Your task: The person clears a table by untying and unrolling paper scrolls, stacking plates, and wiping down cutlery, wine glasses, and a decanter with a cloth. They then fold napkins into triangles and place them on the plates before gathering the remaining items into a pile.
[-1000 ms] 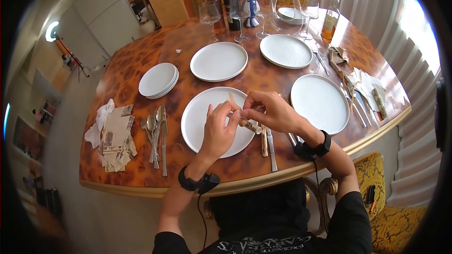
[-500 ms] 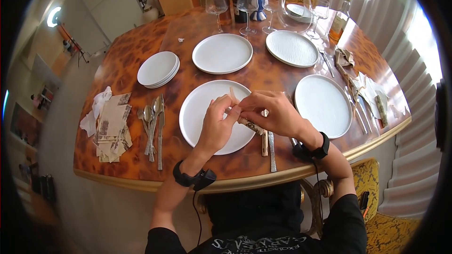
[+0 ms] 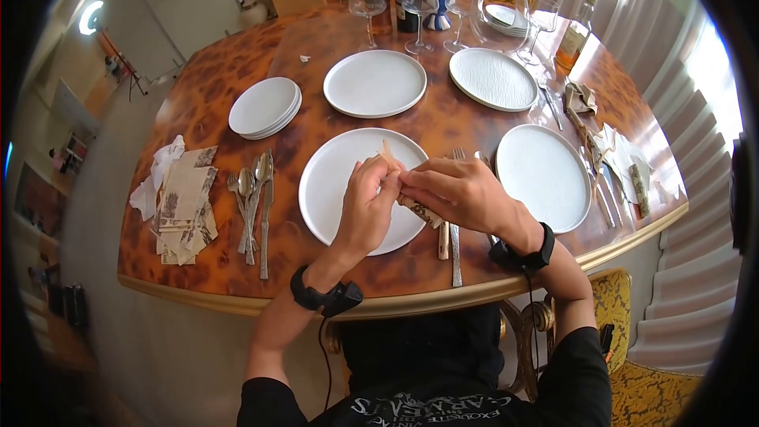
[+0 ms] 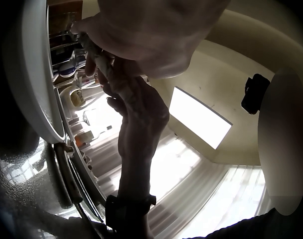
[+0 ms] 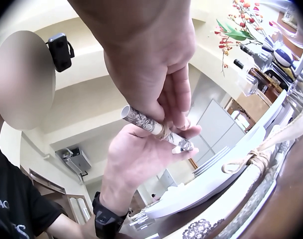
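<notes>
Over the near white plate (image 3: 324,190), my two hands meet at a patterned paper roll (image 5: 141,119). It is pale with dark floral print, with an open end showing, and a tan tie (image 5: 164,132) circles its middle. My left hand (image 3: 368,207) holds the roll from below, between thumb and fingers. From above, the fingertips of my right hand (image 3: 466,190) pinch at the tie; they hide part of it. A narrow pale strip (image 3: 386,149) sticks up beyond the fingertips. In the left wrist view the roll (image 4: 104,64) is dark and runs between both hands.
Right of the near plate lie another patterned roll (image 3: 443,243) and a knife (image 3: 456,257). To the left are spoons and forks (image 3: 251,198) and printed paper sheets (image 3: 186,205). More plates (image 3: 374,83), wine glasses (image 3: 419,12) and bottles (image 3: 575,35) stand further back.
The fingertips of both hands have drawn closer together around the tie, and the right hand now covers more of the roll. The head view has shifted slightly.
</notes>
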`<state>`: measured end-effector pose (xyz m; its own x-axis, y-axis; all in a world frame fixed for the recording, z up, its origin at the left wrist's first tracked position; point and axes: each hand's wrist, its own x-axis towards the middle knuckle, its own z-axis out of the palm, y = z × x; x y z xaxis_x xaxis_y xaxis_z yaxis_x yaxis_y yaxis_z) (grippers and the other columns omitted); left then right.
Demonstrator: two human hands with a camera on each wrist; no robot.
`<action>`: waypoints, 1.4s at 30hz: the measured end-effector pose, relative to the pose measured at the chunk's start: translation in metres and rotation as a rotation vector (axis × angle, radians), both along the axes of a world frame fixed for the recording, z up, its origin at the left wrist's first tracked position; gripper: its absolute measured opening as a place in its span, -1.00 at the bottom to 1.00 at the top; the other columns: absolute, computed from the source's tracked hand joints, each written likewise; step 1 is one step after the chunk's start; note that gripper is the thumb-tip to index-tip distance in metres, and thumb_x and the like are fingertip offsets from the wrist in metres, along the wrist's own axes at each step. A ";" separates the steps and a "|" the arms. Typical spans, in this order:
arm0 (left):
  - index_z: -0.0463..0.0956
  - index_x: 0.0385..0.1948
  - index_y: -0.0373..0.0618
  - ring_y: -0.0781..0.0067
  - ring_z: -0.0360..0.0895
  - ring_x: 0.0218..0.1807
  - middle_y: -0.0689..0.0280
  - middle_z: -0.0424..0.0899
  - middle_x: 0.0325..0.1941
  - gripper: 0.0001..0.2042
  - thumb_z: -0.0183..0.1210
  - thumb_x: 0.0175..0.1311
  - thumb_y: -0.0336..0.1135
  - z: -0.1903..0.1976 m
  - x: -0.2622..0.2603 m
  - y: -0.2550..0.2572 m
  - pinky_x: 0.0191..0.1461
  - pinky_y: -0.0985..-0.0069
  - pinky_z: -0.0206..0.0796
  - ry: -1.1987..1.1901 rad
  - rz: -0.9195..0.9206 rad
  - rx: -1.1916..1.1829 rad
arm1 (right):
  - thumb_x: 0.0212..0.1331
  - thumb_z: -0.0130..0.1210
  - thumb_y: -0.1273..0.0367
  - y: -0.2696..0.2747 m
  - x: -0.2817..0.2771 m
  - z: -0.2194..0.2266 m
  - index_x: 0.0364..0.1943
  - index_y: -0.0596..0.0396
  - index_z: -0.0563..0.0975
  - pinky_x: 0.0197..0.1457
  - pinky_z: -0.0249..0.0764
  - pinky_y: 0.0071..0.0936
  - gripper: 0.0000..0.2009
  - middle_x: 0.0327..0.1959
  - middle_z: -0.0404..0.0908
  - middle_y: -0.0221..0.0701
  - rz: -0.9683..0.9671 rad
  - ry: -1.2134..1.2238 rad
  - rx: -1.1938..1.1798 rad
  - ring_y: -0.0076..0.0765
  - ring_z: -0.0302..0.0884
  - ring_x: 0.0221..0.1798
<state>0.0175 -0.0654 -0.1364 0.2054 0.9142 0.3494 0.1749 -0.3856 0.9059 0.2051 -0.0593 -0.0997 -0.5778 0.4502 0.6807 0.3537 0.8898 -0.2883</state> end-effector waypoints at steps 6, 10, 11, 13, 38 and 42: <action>0.45 -0.38 -0.20 0.20 0.46 -0.20 0.25 0.53 -0.34 -0.81 -0.07 0.41 -0.32 0.010 -0.001 -0.003 0.34 0.09 0.00 0.091 0.047 0.107 | 0.12 0.26 0.44 0.001 -0.004 0.005 -0.30 0.16 0.52 -0.38 0.53 -0.26 -0.85 -0.41 0.59 -0.28 0.040 0.026 -0.110 -0.05 0.60 -0.45; 0.45 -0.40 -0.20 0.15 0.45 -0.12 0.26 0.52 -0.31 -0.79 -0.08 0.41 -0.31 0.016 -0.002 -0.006 0.38 -0.03 -0.06 0.175 0.059 0.210 | 0.14 0.25 0.45 0.001 -0.002 0.005 -0.25 0.17 0.51 -0.33 0.55 -0.26 -0.84 -0.37 0.61 -0.24 0.018 -0.007 -0.210 -0.03 0.62 -0.40; 0.45 -0.40 -0.20 0.15 0.45 -0.12 0.26 0.52 -0.31 -0.79 -0.08 0.41 -0.31 0.017 -0.001 -0.007 0.38 -0.03 -0.06 0.173 0.060 0.212 | 0.14 0.24 0.45 -0.002 -0.004 0.005 -0.22 0.18 0.51 -0.31 0.55 -0.26 -0.82 -0.36 0.62 -0.22 0.019 0.044 -0.278 -0.04 0.63 -0.38; 0.45 -0.41 -0.19 0.16 0.46 -0.12 0.26 0.52 -0.32 -0.78 -0.08 0.41 -0.30 0.018 0.000 -0.008 0.39 -0.06 -0.07 0.167 0.082 0.253 | 0.15 0.24 0.45 -0.004 -0.007 0.007 -0.20 0.19 0.51 -0.30 0.56 -0.26 -0.80 -0.35 0.63 -0.21 0.017 0.096 -0.344 -0.04 0.64 -0.36; 0.40 -0.41 -0.22 0.14 0.39 -0.28 0.18 0.49 -0.39 -0.77 -0.13 0.46 -0.34 0.007 0.005 -0.008 -0.07 0.28 0.20 0.011 0.056 0.201 | 0.09 0.23 0.49 -0.018 -0.010 -0.007 -0.13 0.15 0.60 -0.42 0.56 -0.32 -0.77 -0.33 0.65 -0.30 -0.076 0.135 0.031 -0.14 0.64 -0.42; 0.40 -0.39 -0.23 0.11 0.39 -0.29 0.16 0.50 -0.38 -0.79 -0.14 0.46 -0.36 0.006 0.007 -0.011 -0.08 0.27 0.21 0.020 0.107 0.218 | 0.08 0.24 0.49 -0.019 -0.014 -0.015 -0.10 0.16 0.59 -0.42 0.56 -0.33 -0.74 -0.33 0.65 -0.30 -0.140 0.135 0.032 -0.14 0.63 -0.42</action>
